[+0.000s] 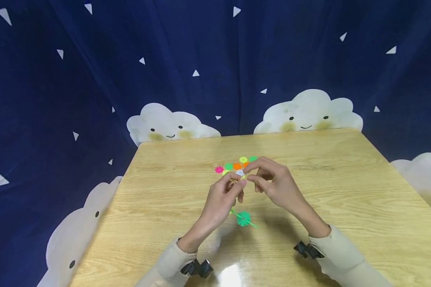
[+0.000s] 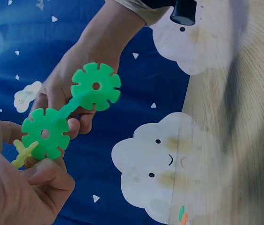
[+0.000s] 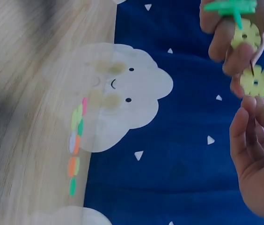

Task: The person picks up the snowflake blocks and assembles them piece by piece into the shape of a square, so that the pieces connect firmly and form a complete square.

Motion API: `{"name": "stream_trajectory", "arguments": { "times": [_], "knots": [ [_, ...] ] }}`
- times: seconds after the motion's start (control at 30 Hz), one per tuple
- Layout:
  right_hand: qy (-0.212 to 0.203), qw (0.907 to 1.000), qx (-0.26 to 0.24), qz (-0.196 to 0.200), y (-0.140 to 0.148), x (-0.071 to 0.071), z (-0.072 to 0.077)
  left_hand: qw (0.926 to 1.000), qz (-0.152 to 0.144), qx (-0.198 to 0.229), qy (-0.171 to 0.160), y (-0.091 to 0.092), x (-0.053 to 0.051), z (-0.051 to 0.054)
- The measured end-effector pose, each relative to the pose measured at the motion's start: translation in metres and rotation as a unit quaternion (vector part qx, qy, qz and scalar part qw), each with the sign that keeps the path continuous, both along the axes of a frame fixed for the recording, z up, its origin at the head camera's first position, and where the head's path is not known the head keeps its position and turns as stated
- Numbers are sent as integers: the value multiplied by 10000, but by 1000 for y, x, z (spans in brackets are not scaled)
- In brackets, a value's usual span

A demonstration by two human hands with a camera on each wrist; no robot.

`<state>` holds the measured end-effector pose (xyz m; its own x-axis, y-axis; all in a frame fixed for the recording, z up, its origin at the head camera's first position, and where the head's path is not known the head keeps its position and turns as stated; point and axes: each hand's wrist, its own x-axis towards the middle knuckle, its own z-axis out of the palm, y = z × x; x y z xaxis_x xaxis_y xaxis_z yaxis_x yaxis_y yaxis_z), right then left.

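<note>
My left hand [image 1: 219, 199] grips a joined cluster of notched plastic flower discs. In the left wrist view, a green disc [image 2: 45, 133] is beside its thumb, with a yellow disc [image 2: 24, 153] edge-on; a second green disc [image 2: 96, 86] hangs below the grip on a connecting piece. Two pale yellow discs show in the right wrist view, one [image 3: 245, 36] by the left fingers and another [image 3: 255, 82] toward the right hand. My right hand [image 1: 278, 185] pinches that outer yellow disc's edge with thumb and fingertips. Fingers partly hide the joints.
Several loose discs, including a pink one [image 1: 219, 170] and an orange one [image 1: 236, 166], lie on the wooden table [image 1: 158, 191] beyond the hands. A dark blue curtain [image 1: 215, 48] with cloud patterns stands behind the table and along its sides.
</note>
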<state>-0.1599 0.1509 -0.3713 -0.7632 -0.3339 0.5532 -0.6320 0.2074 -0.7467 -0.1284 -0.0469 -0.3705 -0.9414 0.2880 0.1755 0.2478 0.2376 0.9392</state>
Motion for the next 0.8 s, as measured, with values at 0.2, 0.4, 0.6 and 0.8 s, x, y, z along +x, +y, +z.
{"name": "stream_trajectory", "arguments": {
  "times": [0.2, 0.4, 0.6, 0.8],
  "knots": [
    [-1027, 9935, -466, -125, 12, -14, -5, 9996, 248, 113, -10, -3, -1, 1],
    [-1763, 9801, -909, -105, 18, -30, -17, 9992, 371, 151, -29, -4, -2, 0],
    [-2306, 9660, -1128, -318, 20, -51, -34, 9991, 411, 115, -7, -7, -2, 0],
    [-2797, 9540, -945, -521, 16, -76, -57, 9990, 426, 139, 26, -9, -1, 2]
  ]
}}
